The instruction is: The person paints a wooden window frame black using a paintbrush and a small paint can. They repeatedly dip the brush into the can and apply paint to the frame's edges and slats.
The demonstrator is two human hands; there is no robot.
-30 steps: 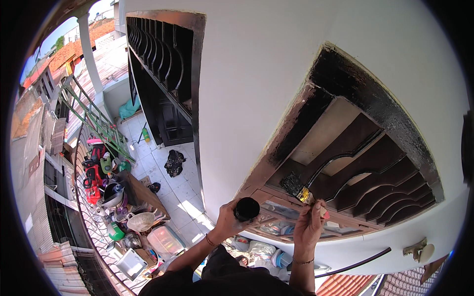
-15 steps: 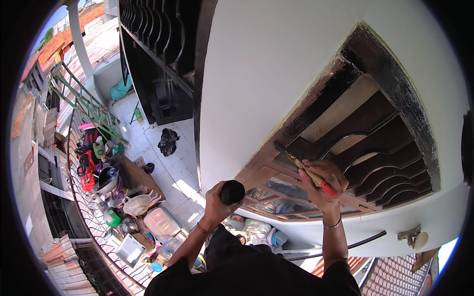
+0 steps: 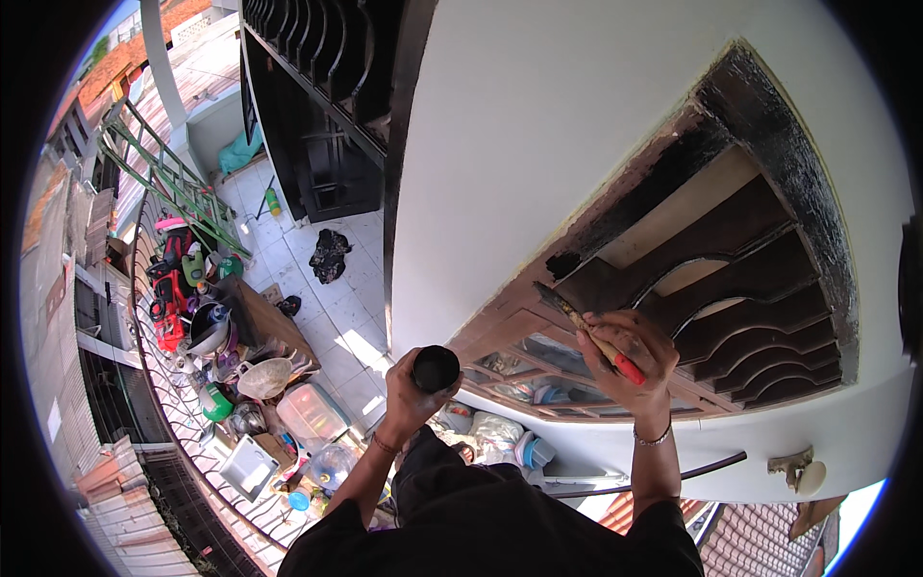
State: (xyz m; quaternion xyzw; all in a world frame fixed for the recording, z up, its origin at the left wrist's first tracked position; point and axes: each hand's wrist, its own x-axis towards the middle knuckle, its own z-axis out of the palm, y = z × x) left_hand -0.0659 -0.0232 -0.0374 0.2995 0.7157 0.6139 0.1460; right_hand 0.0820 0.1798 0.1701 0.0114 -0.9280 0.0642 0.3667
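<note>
Right of the frame's centre, the right hand [image 3: 630,354] pinches a light, stiff paintbrush [image 3: 588,332] mid-handle, its dark bristles at the brown vent louvres [image 3: 740,317], while the left hand [image 3: 415,389] wraps a small black paint can [image 3: 436,368], likely slippery, best gripped around its side.

The right hand [image 3: 630,351] grips a paintbrush [image 3: 588,332] with a pale wooden handle, glossy red at its end, and dark bristles. Just above it, the louvred vent frame [image 3: 731,279] looks like wood, coated in matt, rough, patchy black paint. Around it the wall [image 3: 538,125] is smooth matt white plaster. The left hand [image 3: 413,389] holds a small can [image 3: 436,367], black and dull inside.
</note>
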